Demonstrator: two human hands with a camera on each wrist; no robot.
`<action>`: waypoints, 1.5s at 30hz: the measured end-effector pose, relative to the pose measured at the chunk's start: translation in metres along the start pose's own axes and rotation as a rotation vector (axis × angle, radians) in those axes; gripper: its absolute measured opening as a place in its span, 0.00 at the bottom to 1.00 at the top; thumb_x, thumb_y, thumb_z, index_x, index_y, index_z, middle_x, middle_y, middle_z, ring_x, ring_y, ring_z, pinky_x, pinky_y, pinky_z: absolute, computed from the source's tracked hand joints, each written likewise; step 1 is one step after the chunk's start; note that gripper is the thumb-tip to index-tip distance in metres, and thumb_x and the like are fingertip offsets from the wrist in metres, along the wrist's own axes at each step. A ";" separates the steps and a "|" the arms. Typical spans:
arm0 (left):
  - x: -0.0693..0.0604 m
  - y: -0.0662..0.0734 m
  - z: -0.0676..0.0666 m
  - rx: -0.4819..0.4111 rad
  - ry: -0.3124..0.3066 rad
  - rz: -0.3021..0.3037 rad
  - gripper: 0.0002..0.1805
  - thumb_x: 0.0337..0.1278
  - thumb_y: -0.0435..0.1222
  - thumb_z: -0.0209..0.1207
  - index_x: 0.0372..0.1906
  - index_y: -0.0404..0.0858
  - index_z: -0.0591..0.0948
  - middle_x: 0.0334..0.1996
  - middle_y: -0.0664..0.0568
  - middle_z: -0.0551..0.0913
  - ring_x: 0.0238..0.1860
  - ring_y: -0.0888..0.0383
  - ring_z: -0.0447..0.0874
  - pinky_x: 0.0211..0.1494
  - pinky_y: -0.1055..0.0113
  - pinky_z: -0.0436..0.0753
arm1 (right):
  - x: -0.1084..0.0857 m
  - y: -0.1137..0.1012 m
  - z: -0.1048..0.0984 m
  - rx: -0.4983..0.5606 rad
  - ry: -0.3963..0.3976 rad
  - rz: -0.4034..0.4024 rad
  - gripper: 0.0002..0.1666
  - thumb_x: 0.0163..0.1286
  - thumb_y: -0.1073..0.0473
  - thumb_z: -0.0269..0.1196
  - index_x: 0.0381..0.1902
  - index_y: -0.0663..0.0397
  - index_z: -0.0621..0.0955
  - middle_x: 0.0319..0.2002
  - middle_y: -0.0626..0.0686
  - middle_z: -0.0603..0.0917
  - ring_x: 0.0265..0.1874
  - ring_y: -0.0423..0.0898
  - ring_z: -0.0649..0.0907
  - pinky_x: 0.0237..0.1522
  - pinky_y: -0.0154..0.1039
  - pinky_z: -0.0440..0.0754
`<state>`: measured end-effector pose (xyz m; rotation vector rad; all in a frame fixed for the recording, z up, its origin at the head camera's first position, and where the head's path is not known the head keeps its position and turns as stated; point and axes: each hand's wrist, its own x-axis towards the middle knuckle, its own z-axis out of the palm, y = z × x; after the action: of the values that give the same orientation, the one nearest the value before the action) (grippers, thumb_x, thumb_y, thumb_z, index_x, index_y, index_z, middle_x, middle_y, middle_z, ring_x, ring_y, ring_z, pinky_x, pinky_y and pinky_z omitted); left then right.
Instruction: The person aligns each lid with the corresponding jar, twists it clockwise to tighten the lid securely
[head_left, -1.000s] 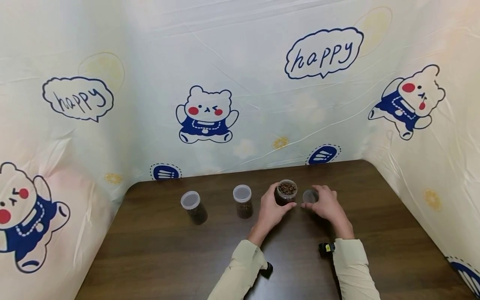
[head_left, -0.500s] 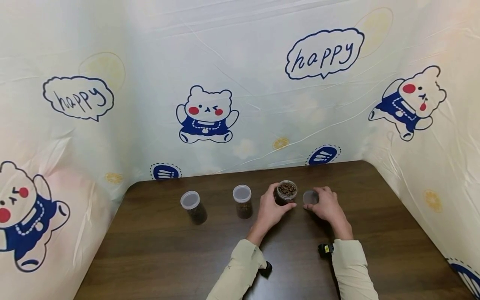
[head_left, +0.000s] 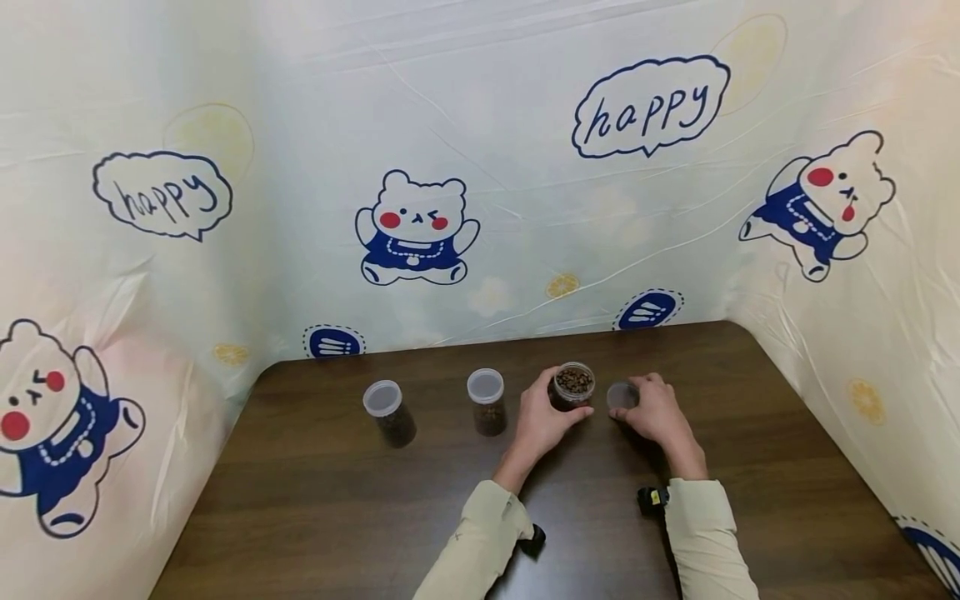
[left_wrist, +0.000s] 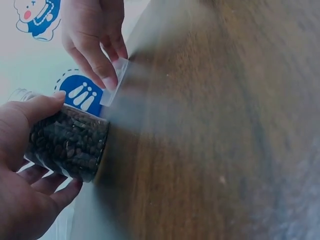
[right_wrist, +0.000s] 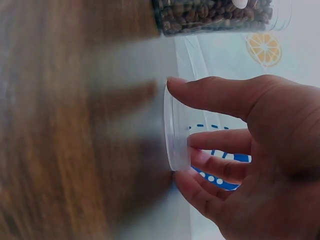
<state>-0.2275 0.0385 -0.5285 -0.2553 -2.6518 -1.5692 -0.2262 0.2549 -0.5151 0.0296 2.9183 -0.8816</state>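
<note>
My left hand point(head_left: 543, 421) grips an uncapped clear jar of coffee beans point(head_left: 573, 383), which stands upright on the table. In the left wrist view the thumb and fingers curl round the jar's sides, with the dark beans point(left_wrist: 70, 142) showing through. Just right of the jar, my right hand point(head_left: 660, 412) holds a translucent round plastic lid point(head_left: 622, 397) by its rim. The right wrist view shows thumb and fingertips on opposite edges of the lid point(right_wrist: 176, 132), which lies flat at the tabletop. A small gap separates lid and jar.
To the left stand two capped clear jars: one point(head_left: 487, 403) with brownish contents, another point(head_left: 389, 414) with darker contents farther left. The brown wooden table point(head_left: 360, 517) meets a printed cloth point(head_left: 510, 217) with cartoon bears along its back and sides.
The right hand and lid have shifted very slightly toward the person. Left hand and jar stay essentially in place; the view has turned a touch.
</note>
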 end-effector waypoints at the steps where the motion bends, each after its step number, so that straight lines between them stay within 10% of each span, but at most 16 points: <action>1: -0.001 0.001 -0.001 -0.004 0.002 -0.001 0.44 0.48 0.46 0.82 0.72 0.46 0.75 0.64 0.49 0.85 0.66 0.50 0.82 0.69 0.50 0.81 | 0.000 0.000 0.000 0.000 -0.004 0.002 0.43 0.65 0.53 0.75 0.69 0.74 0.73 0.67 0.77 0.70 0.61 0.74 0.72 0.60 0.67 0.78; 25: -0.051 0.024 -0.058 0.008 -0.068 0.030 0.45 0.50 0.48 0.80 0.74 0.48 0.74 0.65 0.51 0.84 0.65 0.51 0.83 0.66 0.50 0.83 | -0.021 -0.042 -0.014 0.030 0.031 -0.132 0.41 0.64 0.55 0.75 0.68 0.72 0.75 0.63 0.73 0.75 0.58 0.67 0.76 0.52 0.63 0.84; 45: -0.114 -0.014 -0.117 -0.017 -0.073 -0.044 0.43 0.42 0.47 0.84 0.68 0.54 0.78 0.59 0.52 0.87 0.60 0.52 0.84 0.63 0.48 0.81 | -0.058 -0.095 0.021 -0.058 -0.161 -0.320 0.37 0.58 0.57 0.80 0.62 0.65 0.80 0.55 0.60 0.80 0.52 0.54 0.80 0.55 0.53 0.83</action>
<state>-0.1226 -0.0831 -0.4985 -0.2615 -2.7172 -1.6268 -0.1710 0.1650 -0.4749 -0.5015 2.8369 -0.7933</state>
